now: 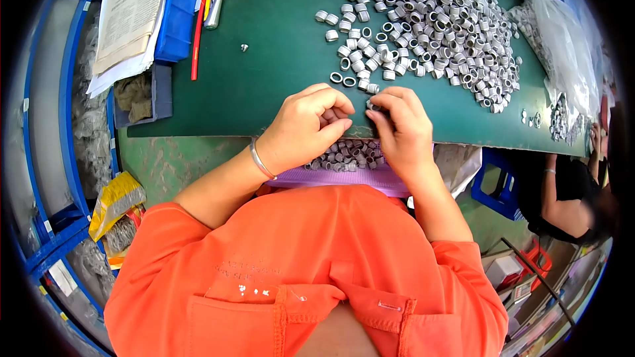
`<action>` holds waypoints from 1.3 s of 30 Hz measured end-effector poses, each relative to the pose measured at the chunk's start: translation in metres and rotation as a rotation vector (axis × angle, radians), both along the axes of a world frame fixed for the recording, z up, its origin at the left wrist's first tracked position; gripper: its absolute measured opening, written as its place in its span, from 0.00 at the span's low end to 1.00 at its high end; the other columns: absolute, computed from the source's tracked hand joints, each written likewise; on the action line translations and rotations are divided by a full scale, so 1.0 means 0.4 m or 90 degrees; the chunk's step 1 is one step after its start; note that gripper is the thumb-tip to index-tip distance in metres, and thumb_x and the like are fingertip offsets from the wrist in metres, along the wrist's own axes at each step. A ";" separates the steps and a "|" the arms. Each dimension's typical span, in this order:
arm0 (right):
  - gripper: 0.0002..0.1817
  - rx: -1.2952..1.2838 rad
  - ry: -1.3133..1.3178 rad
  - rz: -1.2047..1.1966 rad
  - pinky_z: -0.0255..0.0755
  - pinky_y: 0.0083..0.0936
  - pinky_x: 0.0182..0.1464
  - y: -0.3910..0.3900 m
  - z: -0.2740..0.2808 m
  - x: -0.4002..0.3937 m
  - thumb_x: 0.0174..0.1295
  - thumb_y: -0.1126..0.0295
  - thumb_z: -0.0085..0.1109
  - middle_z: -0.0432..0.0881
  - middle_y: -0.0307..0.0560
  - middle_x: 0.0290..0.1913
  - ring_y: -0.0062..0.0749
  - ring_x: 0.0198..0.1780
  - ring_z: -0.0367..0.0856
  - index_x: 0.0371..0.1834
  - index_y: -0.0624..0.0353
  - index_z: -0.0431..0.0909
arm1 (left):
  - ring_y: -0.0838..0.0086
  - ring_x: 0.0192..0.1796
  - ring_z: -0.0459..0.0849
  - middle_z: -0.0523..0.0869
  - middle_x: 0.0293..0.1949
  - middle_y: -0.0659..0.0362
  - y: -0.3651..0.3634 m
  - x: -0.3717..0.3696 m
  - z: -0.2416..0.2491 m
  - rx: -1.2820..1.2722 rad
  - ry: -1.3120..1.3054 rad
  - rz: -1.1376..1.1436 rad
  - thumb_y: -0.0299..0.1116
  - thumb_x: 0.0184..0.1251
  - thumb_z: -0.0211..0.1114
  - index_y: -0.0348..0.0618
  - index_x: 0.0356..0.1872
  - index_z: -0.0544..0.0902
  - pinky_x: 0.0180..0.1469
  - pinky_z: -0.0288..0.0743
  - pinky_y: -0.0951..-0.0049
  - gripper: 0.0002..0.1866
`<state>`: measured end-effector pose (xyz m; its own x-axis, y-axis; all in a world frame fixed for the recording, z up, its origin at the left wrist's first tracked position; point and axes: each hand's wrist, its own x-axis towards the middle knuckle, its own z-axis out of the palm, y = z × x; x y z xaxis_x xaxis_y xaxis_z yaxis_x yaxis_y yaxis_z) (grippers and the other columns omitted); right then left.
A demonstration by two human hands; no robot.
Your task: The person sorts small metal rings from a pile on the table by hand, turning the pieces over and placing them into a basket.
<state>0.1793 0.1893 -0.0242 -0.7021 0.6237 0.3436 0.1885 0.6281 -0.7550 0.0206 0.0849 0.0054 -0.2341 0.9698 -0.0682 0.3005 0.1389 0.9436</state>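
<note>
My left hand (307, 119) is at the table's front edge with its fingers curled in and the thumb close to the fingertips; whatever lies inside, if anything, is hidden. Just to its right, my right hand (405, 125) pinches a small grey threaded metal ring (374, 104) between thumb and fingers. A large heap of similar rings (436, 20) spreads over the green tabletop (264, 46) beyond my hands, with loose ones reaching close to my right fingertips. Below the edge, a purple container (377, 184) on my lap holds more grey rings (347, 155).
Pens (198, 36) and a blue bin (178, 10) with papers stand at left. A grey box (161, 92) holds a cloth. Clear plastic bags (562, 46) of parts lie at right. Another person (572, 192) sits at the far right near a blue stool (496, 185).
</note>
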 end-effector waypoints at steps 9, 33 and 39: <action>0.09 -0.837 0.174 0.081 0.80 0.22 0.37 -0.004 0.020 0.046 0.61 0.82 0.56 0.83 0.54 0.39 0.31 0.38 0.84 0.45 0.71 0.76 | 0.80 0.30 0.83 0.81 0.32 0.60 0.009 0.028 0.007 0.092 -0.040 0.020 0.22 0.55 0.68 0.37 0.34 0.84 0.32 0.78 0.82 0.06; 0.07 0.054 -0.041 -0.082 0.72 0.28 0.37 -0.008 0.024 -0.015 0.52 0.81 0.62 0.79 0.49 0.35 0.40 0.34 0.78 0.35 0.63 0.79 | 0.81 0.36 0.79 0.84 0.35 0.60 0.002 0.168 0.385 -0.048 -0.958 -0.473 0.39 0.43 0.81 0.36 0.40 0.79 0.34 0.71 0.85 0.26; 0.11 0.070 -0.054 -0.003 0.71 0.30 0.43 0.025 0.005 -0.010 0.51 0.83 0.61 0.79 0.49 0.38 0.43 0.40 0.77 0.39 0.63 0.78 | 0.84 0.30 0.73 0.81 0.33 0.63 0.031 0.142 0.354 -0.034 -0.876 -0.598 0.40 0.42 0.81 0.38 0.40 0.79 0.30 0.66 0.85 0.26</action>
<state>0.1754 0.1993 -0.0221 -0.7286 0.5892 0.3494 0.2521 0.7049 -0.6629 0.0774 0.0972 0.1470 0.6488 0.7190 0.2490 -0.7033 0.4418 0.5569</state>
